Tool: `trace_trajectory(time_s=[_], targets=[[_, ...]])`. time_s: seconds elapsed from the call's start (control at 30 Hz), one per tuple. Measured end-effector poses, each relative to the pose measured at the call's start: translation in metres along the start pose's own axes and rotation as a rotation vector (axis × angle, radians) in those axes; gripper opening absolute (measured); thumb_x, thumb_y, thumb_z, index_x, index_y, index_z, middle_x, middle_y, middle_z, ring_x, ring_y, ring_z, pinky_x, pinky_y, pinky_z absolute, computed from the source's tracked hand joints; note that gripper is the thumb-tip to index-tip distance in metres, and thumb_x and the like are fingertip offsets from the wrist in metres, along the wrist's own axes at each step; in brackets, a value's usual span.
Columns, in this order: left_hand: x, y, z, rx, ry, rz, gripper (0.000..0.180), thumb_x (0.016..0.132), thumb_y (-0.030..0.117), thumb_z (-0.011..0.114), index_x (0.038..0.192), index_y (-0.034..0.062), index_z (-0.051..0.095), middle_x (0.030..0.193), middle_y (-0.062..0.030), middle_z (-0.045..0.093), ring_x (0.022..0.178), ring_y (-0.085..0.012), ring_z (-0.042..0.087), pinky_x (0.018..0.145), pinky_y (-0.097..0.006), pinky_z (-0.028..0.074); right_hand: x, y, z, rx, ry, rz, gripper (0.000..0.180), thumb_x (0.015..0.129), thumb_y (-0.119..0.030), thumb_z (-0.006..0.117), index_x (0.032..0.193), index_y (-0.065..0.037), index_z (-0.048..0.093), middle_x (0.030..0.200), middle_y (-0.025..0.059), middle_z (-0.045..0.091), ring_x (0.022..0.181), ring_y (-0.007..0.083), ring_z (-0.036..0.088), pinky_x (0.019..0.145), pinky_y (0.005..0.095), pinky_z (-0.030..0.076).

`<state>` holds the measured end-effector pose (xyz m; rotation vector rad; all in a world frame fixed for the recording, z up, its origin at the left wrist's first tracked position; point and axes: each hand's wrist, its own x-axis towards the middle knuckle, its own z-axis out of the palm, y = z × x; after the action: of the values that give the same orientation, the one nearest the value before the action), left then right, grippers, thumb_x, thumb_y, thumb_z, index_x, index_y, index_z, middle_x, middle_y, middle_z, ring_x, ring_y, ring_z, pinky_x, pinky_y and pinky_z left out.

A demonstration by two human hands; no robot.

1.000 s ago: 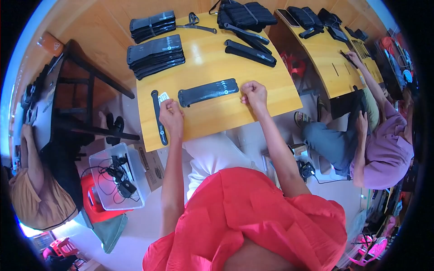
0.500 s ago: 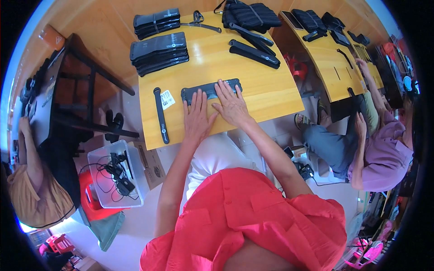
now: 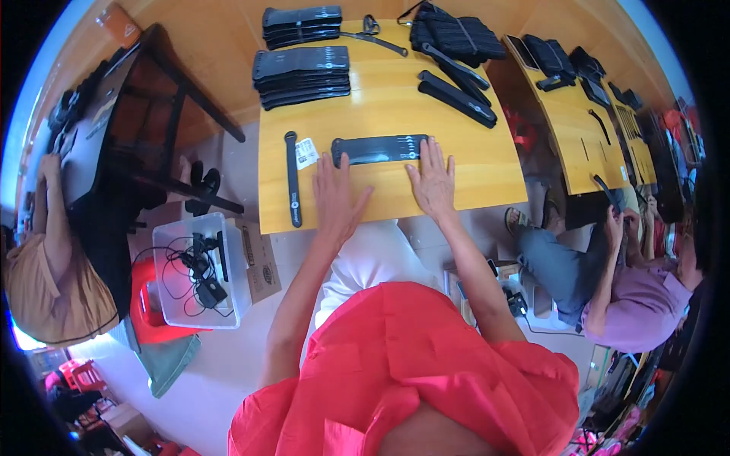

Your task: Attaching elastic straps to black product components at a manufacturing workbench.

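Observation:
On the yellow wooden table (image 3: 487, 175) in front of me lies a flat black rectangle (image 3: 380, 150), which looks like black straps side by side, with small white marks at its right end. My left hand (image 3: 334, 199) has its fingers stretched out and its fingertips at the rectangle's lower left corner. With fingers flat and spread, my right hand (image 3: 435, 184) rests against the right end. A single black strap (image 3: 293, 182) with a rounded, holed end lies to the left. Beside its upper part is a white printed label (image 3: 306, 153).
Toward the back are stacks of flat black straps (image 3: 300, 76), a banded stack (image 3: 300, 29), a black bundle (image 3: 455, 34) and loose straps (image 3: 456, 100). A clear bin (image 3: 199, 273) of cables stands on the floor at left. People sit at tables on both sides.
My hands have moved apart, the right one sliding to the rectangle's right end and uncovering its middle. The rectangle now lies straighter. The whole view has shifted slightly.

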<state>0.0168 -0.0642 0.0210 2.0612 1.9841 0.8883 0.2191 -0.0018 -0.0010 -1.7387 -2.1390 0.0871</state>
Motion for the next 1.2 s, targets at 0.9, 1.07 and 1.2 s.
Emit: trace_trajectory(time_s=[0.9, 1.07, 1.2], targets=[[-0.086, -0.008, -0.068, -1.800, -0.016, -0.940, 0.030, 0.093, 0.031, 0.051, 0.102, 0.0035, 0.058, 0.087, -0.0056, 0.063, 0.077, -0.0126, 0.061, 0.068, -0.025, 0.049, -0.061, -0.151, -0.015, 0.678, 0.038, -0.579, 0.039, 0.069, -0.002, 0.063, 0.108, -0.004, 0.060, 0.102, 0.0125, 0.056, 0.096, 0.0312, 0.054, 0.080, 0.0386, 0.047], [-0.054, 0.023, -0.074, -1.906, -0.095, -0.848, 0.025, 0.092, 0.027, 0.054, 0.102, 0.0038, 0.059, 0.087, -0.0042, 0.063, 0.077, -0.0124, 0.061, 0.069, -0.025, 0.050, -0.056, -0.133, -0.053, 0.774, 0.183, -0.451, 0.035, 0.064, -0.001, 0.067, 0.098, -0.001, 0.064, 0.097, 0.0093, 0.059, 0.094, 0.0291, 0.054, 0.079, 0.0372, 0.047], [-0.041, 0.038, -0.077, -1.856, -0.182, -0.708, 0.021, 0.090, 0.021, 0.057, 0.101, 0.0031, 0.059, 0.087, -0.0044, 0.064, 0.079, -0.0124, 0.063, 0.071, -0.024, 0.052, -0.052, -0.124, -0.087, 0.978, 0.147, -0.344, 0.032, 0.068, 0.003, 0.067, 0.099, -0.002, 0.065, 0.098, 0.0114, 0.061, 0.095, 0.0267, 0.057, 0.077, 0.0332, 0.048]])
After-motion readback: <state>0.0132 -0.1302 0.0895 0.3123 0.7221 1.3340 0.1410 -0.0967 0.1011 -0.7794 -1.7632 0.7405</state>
